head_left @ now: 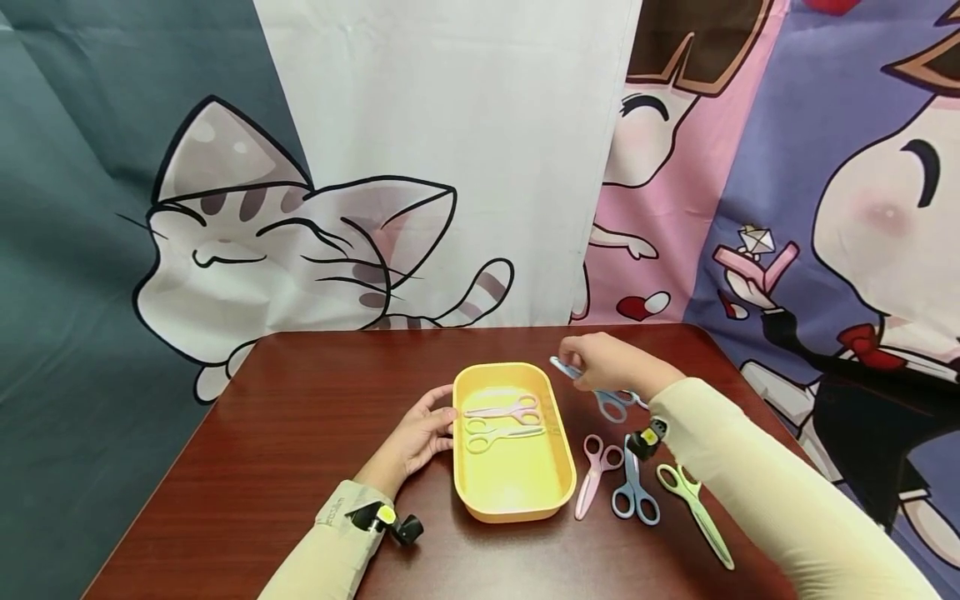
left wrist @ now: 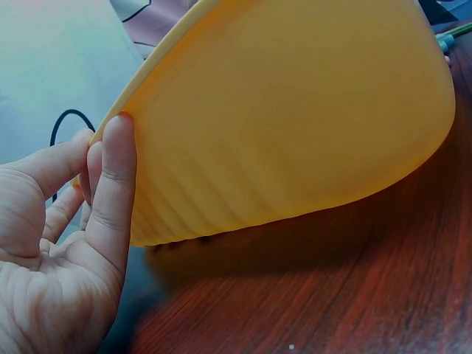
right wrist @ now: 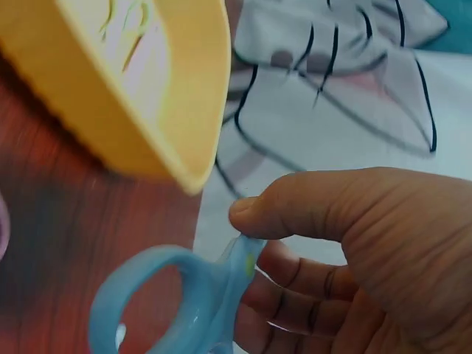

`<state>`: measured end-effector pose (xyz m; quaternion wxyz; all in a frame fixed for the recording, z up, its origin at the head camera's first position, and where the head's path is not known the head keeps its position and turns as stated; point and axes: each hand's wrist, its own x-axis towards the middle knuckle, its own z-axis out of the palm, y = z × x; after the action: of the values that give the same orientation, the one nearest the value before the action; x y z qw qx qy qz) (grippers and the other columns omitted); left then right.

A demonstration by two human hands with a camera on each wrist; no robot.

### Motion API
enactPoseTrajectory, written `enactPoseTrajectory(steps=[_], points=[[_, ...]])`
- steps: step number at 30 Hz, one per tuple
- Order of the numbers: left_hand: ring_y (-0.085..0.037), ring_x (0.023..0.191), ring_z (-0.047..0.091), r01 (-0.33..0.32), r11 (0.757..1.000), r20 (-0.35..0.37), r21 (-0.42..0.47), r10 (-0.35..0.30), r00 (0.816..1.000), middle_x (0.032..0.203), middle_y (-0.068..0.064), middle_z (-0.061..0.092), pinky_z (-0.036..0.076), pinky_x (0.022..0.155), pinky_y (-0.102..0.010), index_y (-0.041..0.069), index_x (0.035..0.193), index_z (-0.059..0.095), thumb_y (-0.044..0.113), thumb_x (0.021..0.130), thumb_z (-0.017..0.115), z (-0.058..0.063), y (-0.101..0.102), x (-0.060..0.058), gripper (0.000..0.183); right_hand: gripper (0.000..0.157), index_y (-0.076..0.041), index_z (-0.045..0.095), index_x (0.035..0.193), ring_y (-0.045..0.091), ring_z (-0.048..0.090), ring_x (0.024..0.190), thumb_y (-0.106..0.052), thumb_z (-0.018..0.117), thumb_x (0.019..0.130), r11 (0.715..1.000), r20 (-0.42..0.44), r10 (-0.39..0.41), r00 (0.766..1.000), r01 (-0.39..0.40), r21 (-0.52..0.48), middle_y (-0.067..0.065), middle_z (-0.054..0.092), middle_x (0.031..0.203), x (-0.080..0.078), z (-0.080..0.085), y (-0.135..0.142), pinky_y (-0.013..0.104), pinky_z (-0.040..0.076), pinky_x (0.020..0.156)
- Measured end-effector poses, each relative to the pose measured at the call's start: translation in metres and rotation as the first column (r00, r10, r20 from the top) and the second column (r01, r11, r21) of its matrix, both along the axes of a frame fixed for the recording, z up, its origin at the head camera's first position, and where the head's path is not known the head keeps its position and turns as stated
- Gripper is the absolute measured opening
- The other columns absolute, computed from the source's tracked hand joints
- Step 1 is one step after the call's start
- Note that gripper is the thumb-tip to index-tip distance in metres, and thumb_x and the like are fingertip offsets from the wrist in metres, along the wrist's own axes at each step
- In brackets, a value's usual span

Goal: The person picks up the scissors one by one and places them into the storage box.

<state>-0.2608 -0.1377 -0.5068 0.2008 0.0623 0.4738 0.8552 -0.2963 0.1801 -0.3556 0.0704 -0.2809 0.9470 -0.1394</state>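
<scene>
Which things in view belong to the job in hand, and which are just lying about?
Likely part of the job:
yellow bin, gripped by the left hand
light blue scissors, held by the right hand
pink pair and yellowish pair, inside the bin
pink scissors, blue scissors, green scissors, beside the bin

Probably just surroundings:
table
cartoon backdrop
wrist cameras

Tray (head_left: 517, 479) — plain yellow | held scissors (right wrist: 209, 291) light blue | table (head_left: 330, 392) red-brown, wood-grained | sleeves (head_left: 757, 467) cream | backdrop cat (head_left: 251, 237) — grey-striped
</scene>
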Motion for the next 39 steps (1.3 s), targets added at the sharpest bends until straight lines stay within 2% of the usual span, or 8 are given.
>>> enactPoseTrajectory(steps=[6,12,15,18,24,29,32,39], points=[[-0.014,0.065,0.058,-0.009,1.0,-0.011,-0.008,0.009,1.0,0.094,-0.01,0.056,0.053,0.055,-0.03,0.014,0.138,0.032,-0.002,0.092,0.048,-0.001,-0.002,0.0,0.051,0.031,-0.02,0.059,0.096,0.011,0.055,0.071,-0.008,0.073,0.072,0.984,-0.049,0.17,0.984,-0.166,0.07,-0.006,0.058,0.086,0.008,0.002,-0.05,0.021,0.048,0.06],[-0.015,0.066,0.06,-0.009,1.0,-0.004,-0.01,0.009,1.0,0.091,-0.009,0.058,0.053,0.055,-0.029,0.015,0.136,0.034,0.001,0.091,0.052,-0.004,0.0,0.0,0.05,0.03,-0.022,0.06,0.097,0.01,0.054,0.075,-0.009,0.072,0.072,0.923,-0.071,0.38,0.922,-0.372,0.103,-0.01,0.057,0.085,0.019,-0.014,-0.084,0.022,0.046,0.064],[-0.015,0.066,0.059,-0.008,1.0,-0.013,-0.021,0.008,1.0,0.09,-0.008,0.059,0.053,0.056,-0.029,0.015,0.137,0.032,0.002,0.091,0.052,-0.004,0.002,0.001,0.052,0.03,-0.02,0.061,0.095,0.007,0.052,0.073,-0.008,0.072,0.071,0.89,-0.067,0.45,0.891,-0.441,0.113,-0.009,0.058,0.082,0.024,-0.023,-0.094,0.021,0.045,0.065],[-0.014,0.066,0.059,-0.007,1.0,-0.018,-0.027,0.007,1.0,0.09,-0.007,0.058,0.053,0.056,-0.029,0.014,0.138,0.03,0.002,0.092,0.051,-0.004,0.002,0.001,0.052,0.03,-0.021,0.061,0.094,0.005,0.051,0.072,-0.008,0.073,0.069,0.872,-0.031,0.48,0.877,-0.473,0.124,-0.01,0.058,0.08,0.028,-0.032,-0.101,0.02,0.044,0.065],[-0.015,0.065,0.059,-0.015,1.0,-0.006,-0.026,0.015,1.0,0.09,-0.009,0.058,0.053,0.055,-0.029,0.016,0.137,0.033,0.002,0.091,0.053,-0.002,-0.001,0.0,0.052,0.028,-0.025,0.061,0.093,0.005,0.05,0.068,-0.01,0.073,0.072,0.869,0.066,0.463,0.884,-0.468,0.162,-0.011,0.057,0.077,0.034,-0.049,-0.112,0.021,0.043,0.059],[-0.014,0.066,0.059,-0.004,1.0,-0.024,-0.022,0.003,1.0,0.092,-0.009,0.057,0.053,0.056,-0.028,0.014,0.138,0.03,0.002,0.091,0.053,-0.002,-0.001,0.0,0.054,0.027,-0.023,0.06,0.089,0.005,0.046,0.064,-0.007,0.071,0.07,0.849,0.069,0.485,0.872,-0.488,0.203,-0.009,0.053,0.072,0.041,-0.057,-0.119,0.021,0.038,0.053],[-0.014,0.066,0.059,-0.003,1.0,-0.027,-0.019,0.002,1.0,0.092,-0.008,0.057,0.053,0.056,-0.028,0.013,0.138,0.029,0.002,0.091,0.053,-0.003,0.0,-0.001,0.055,0.027,-0.019,0.06,0.09,0.006,0.045,0.064,-0.005,0.07,0.069,0.832,0.071,0.517,0.853,-0.52,0.195,-0.006,0.054,0.072,0.042,-0.059,-0.121,0.019,0.037,0.054],[-0.014,0.065,0.058,-0.013,1.0,-0.01,-0.023,0.012,1.0,0.091,-0.009,0.057,0.053,0.055,-0.029,0.014,0.137,0.032,0.003,0.09,0.055,-0.003,-0.002,-0.002,0.054,0.027,-0.017,0.061,0.091,0.006,0.045,0.062,-0.004,0.071,0.069,0.81,0.102,0.536,0.838,-0.544,0.217,-0.007,0.054,0.069,0.04,-0.067,-0.125,0.017,0.038,0.055]])
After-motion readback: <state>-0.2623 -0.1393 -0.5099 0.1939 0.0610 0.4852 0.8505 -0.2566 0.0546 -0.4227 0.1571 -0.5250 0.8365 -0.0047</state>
